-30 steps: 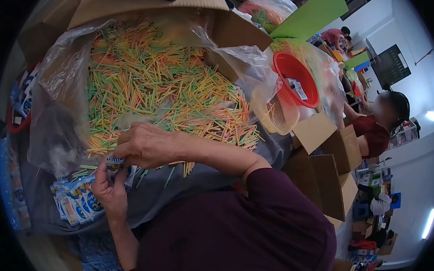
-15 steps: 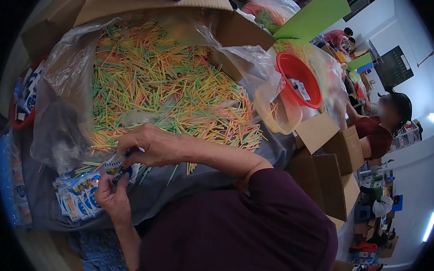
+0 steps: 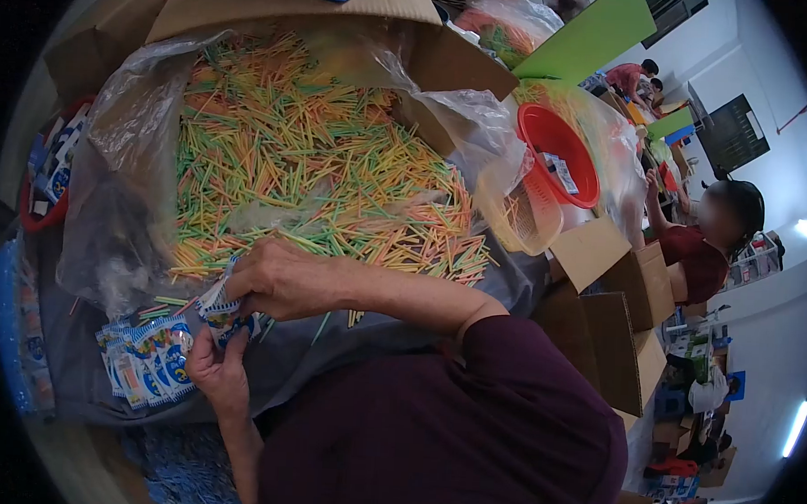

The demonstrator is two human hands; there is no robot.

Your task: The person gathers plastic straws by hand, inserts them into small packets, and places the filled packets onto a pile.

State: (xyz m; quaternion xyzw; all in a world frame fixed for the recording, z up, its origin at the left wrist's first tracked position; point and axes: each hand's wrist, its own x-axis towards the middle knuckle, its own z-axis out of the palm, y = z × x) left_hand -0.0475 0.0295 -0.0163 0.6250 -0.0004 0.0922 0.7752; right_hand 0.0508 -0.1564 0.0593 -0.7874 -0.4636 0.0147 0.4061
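A small blue-and-white printed packet (image 3: 216, 307) is between my two hands, above the near edge of the sticks. My left hand (image 3: 220, 377) pinches its lower end between thumb and fingers. From above, my right hand (image 3: 281, 278) curls over its upper part; those fingertips are hidden behind or within the packet. Several similar flat packets (image 3: 151, 363) lie fanned on the grey cloth (image 3: 83, 382), just left of my left hand. Beyond my hands spreads a big heap of thin coloured sticks (image 3: 308, 158), green, yellow and orange.
Clear plastic sheeting (image 3: 120, 149) and a cardboard box (image 3: 279, 8) surround the heap. A red basin (image 3: 559, 155) with packets and a pale basket (image 3: 513, 212) stand to the right, near an open carton (image 3: 589, 337). A red container (image 3: 50, 209) is at left. Another person (image 3: 696, 251) sits beyond.
My right hand has turned and now closes over the packet's top, its fingers lower and more hidden. The packet stands more upright and shows more. My left hand has shifted slightly right.
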